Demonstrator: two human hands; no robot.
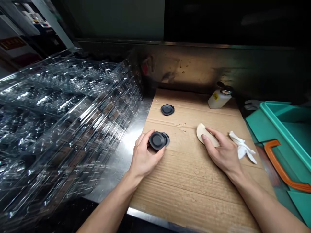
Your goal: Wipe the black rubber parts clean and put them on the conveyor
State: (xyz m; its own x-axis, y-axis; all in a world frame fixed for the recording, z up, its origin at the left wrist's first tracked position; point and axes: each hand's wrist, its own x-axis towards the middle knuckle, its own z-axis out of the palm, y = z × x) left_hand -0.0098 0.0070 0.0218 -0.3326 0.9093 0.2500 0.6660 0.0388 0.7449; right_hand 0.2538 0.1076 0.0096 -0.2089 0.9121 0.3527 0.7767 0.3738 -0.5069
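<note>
My left hand (145,157) holds a round black rubber-like cap (156,140) on edge, with its fingers curled around the rim and a thumb behind it. The cap's far side is partly hidden by my fingers. A second black cap (167,109) lies flat on the cardboard sheet (187,184), farther away and apart from both hands. My right hand (222,152) grips a cream half-round pad (202,133), probably sponge, pressing it near the cardboard. A crumpled white cloth (241,148) lies just beyond my right hand, not touching it.
A white plastic bottle (219,99) with a yellow label stands at the cardboard's far edge. Stacked clear plastic trays (65,113) fill the left, beyond a steel worktop (128,142). A teal bin (286,129) with an orange handle (279,170) sits on the right.
</note>
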